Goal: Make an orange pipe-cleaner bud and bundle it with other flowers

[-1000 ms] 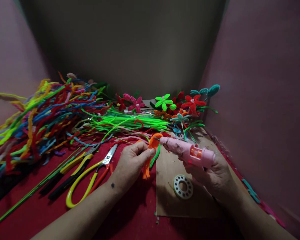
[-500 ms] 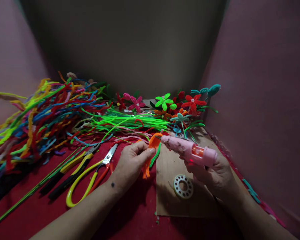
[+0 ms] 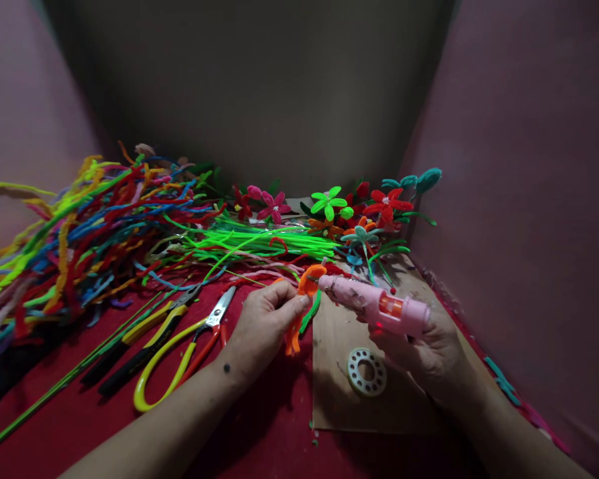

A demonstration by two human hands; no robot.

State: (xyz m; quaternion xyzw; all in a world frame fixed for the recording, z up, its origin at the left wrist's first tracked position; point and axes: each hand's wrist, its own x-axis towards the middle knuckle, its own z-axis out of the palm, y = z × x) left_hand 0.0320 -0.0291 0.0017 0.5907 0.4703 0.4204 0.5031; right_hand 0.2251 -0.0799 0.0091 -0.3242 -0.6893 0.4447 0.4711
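Observation:
Between thumb and fingers, my left hand [image 3: 267,319] pinches an orange pipe cleaner piece [image 3: 309,279], curled over at the top with loose ends hanging below. My right hand [image 3: 429,352] grips a pink hot glue gun [image 3: 374,303], its red light lit and its nozzle at the curled orange part. Whether the nozzle touches the orange fuzz or sits just inside the curl, I cannot tell. A short green pipe cleaner [image 3: 310,313] shows just behind the orange piece. The fingers of my right hand are partly hidden by the glue gun.
Yellow-and-red scissors [image 3: 214,319] and black-and-yellow pliers [image 3: 170,326] lie left of my left hand. A white ring spool [image 3: 367,372] rests on cardboard [image 3: 339,406]. Behind are a heap of coloured pipe cleaners [image 3: 104,233], a green bundle [image 3: 269,243] and several pipe cleaner flowers [image 3: 328,201].
The glue gun has shifted slightly left and down, its nozzle now lower within the orange curl. My left hand stays nearly still, holding the orange piece.

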